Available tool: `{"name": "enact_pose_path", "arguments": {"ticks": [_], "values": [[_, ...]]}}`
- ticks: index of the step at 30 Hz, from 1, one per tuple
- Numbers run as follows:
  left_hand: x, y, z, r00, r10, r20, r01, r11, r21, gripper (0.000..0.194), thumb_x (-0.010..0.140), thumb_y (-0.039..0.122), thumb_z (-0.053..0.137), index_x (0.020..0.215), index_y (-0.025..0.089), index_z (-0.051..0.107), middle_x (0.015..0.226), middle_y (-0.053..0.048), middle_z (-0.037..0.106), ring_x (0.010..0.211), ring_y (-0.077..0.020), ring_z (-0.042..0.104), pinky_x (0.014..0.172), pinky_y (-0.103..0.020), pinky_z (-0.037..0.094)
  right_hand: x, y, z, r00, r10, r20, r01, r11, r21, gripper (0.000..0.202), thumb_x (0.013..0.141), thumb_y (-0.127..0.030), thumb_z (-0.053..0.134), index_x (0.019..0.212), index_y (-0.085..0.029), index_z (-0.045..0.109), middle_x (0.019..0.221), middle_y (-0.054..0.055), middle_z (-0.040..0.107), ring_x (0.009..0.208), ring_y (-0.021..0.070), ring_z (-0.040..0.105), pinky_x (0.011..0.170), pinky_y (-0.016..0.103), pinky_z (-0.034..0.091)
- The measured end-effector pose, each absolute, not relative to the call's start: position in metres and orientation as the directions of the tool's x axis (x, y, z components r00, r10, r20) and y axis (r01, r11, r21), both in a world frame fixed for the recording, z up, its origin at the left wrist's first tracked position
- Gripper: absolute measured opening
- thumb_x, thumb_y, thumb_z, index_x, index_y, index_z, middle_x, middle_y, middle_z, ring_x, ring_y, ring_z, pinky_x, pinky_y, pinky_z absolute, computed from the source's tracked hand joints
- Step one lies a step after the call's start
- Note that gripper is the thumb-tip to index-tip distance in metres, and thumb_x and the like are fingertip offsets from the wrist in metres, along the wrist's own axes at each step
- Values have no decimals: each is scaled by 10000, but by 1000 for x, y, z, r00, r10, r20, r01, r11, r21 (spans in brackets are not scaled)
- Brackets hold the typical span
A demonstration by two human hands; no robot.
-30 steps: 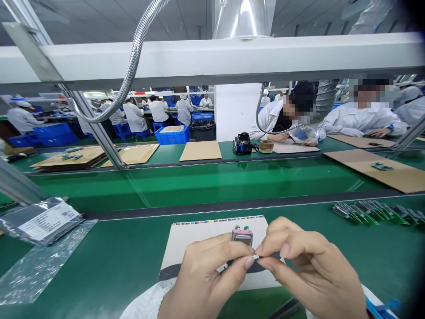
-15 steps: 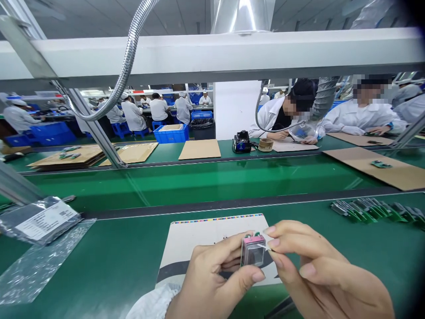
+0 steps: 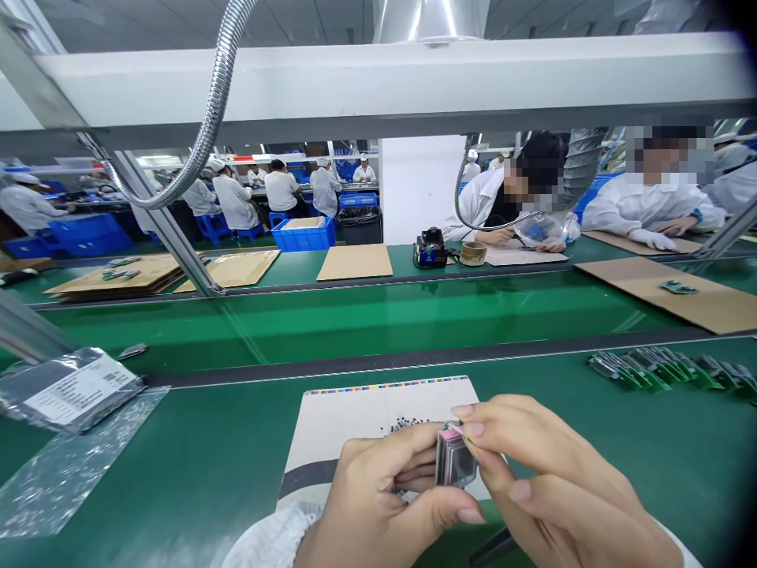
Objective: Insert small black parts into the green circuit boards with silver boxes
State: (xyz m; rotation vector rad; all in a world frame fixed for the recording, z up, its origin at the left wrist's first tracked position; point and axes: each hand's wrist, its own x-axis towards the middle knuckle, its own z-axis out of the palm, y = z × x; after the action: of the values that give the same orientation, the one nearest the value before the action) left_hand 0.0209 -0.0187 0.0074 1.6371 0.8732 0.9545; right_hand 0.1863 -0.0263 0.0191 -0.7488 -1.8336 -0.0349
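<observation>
Over the white board [image 3: 331,418], our left hand [image 3: 384,489] holds the small module [image 3: 456,459] firmly, thumb below, fingers behind. Our right hand [image 3: 544,465] bends, its fingertips nearly closed at the module's pink top; what they pinch, we cannot tell. Left of the board, the silver bag's [image 3: 44,376] label [image 3: 83,392] is too small to read.

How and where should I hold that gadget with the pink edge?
Probably by its narrow sides, coming from the left: the gadget is boxy, its left side faces the left hand, and the right hand covers part of the pink edge.
</observation>
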Motion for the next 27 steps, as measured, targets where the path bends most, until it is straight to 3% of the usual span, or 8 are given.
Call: {"name": "enact_pose_path", "arguments": {"ticks": [7, 13, 16, 23, 27], "values": [[21, -21, 8, 422, 886, 191, 110, -259, 960, 259, 761, 404, 712, 885, 177, 715, 712, -17, 681, 599, -146, 606, 581, -211, 545, 185, -22, 23, -230, 346, 909, 479, 854, -204, 259, 794, 23, 536, 753, -225, 475, 755, 14, 730, 705, 156, 713, 647, 276, 596], [19, -21, 6, 422, 900, 110, 160, -193, 968, 281, 744, 433, 715, 890, 194, 708, 692, -11, 635, 606, -147, 549, 602, -228, 521, 180, -20, 27, -182, 378, 908, 473, 843, -256, 270, 780, 28, 526, 748, -234, 464, 697, -12, 720, 666, 166, 712, 609, 294, 598], [19, -21, 6, 431, 894, 122, 166, -211, 963, 260, 746, 411, 720, 905, 206, 713, 677, 3, 618, 599, -136, 528, 596, -215, 508, 178, -19, 28, -149, 383, 912, 442, 851, -285, 303, 761, 59, 500, 690, -218, 401, 656, -24, 703, 608, 134, 688, 589, 269, 586], [19, -19, 8, 427, 894, 133, 184, -230, 956, 266, 739, 440, 718, 851, 199, 710, 691, -3, 650, 605, -147, 567, 604, -218, 532, 172, -20, 18, -17, 519, 855, 314, 814, -488, 325, 742, 59, 498, 680, -207, 322, 678, -58, 655, 642, 88, 627, 656, 255, 555], [19, -20, 8, 425, 889, 169, 230, -287, 930, 275, 760, 449, 697, 857, 192, 710, 672, -4, 665, 579, -142, 574, 580, -206, 528, 171, -19, 18, -29, 517, 856, 321, 816, -482, 327, 737, 64, 498, 690, -208, 323, 672, -69, 648, 636, 83, 622, 657, 254, 550]]}}
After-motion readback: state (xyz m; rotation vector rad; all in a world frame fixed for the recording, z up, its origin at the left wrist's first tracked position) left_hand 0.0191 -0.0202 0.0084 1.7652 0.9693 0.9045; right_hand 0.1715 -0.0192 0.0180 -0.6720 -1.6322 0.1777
